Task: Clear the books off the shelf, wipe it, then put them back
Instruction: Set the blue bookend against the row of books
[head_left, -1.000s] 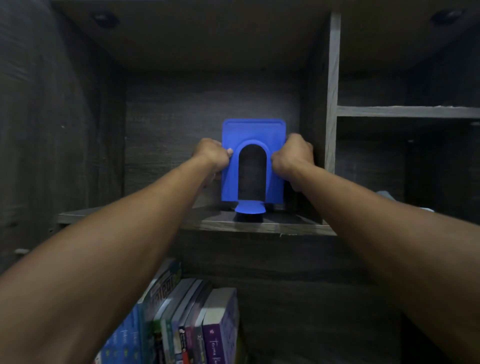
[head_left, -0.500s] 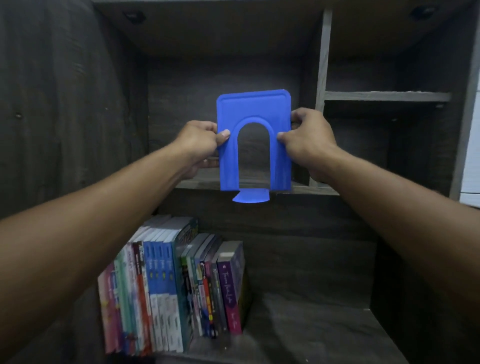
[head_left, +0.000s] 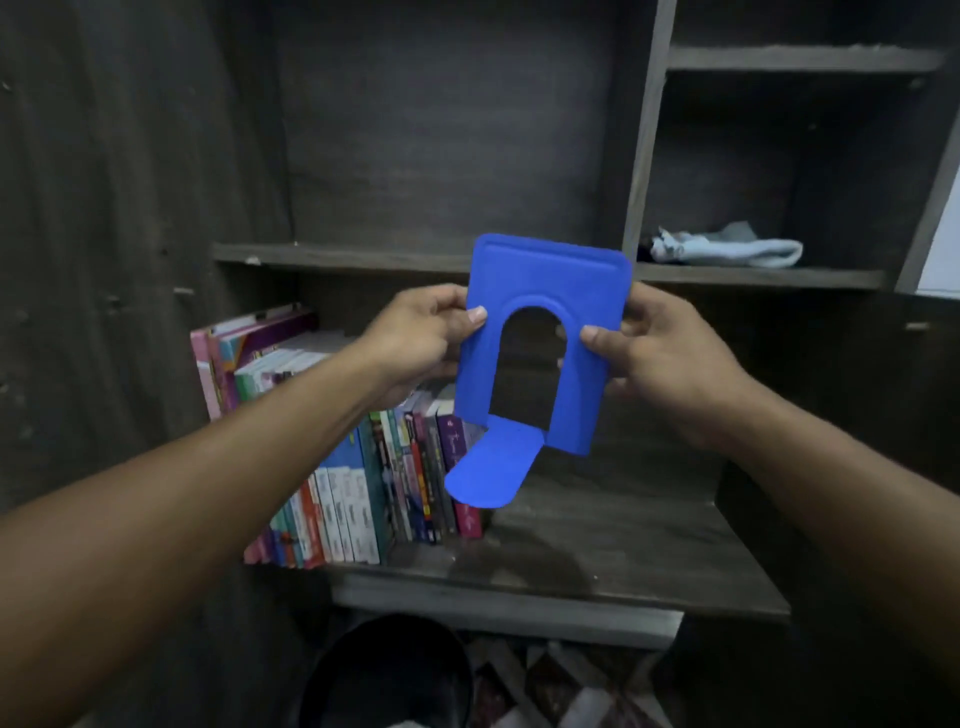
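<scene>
blue bookend (head_left: 550, 275) has come off the upper shelf (head_left: 337, 257) & now hangs in the air over the lower shelf (head_left: 623, 545), just right of the books (head_left: 353, 493) standing at its left end. left hand (head_left: 421, 338) & right hand (head_left: 670, 364) each grip a side edge, fingers (head_left: 475, 315) clamped on it. prob headed down to brace the row; put-back looks nearly done.

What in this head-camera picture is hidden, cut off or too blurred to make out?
Head view: titles on the row of colourful upright books are too small and blurred to read.
Head view: the fingers of the left hand and right hand are mostly hidden behind the blue plastic bookend they pinch.
Head view: the round black bin is cut off by the bottom edge.
</scene>
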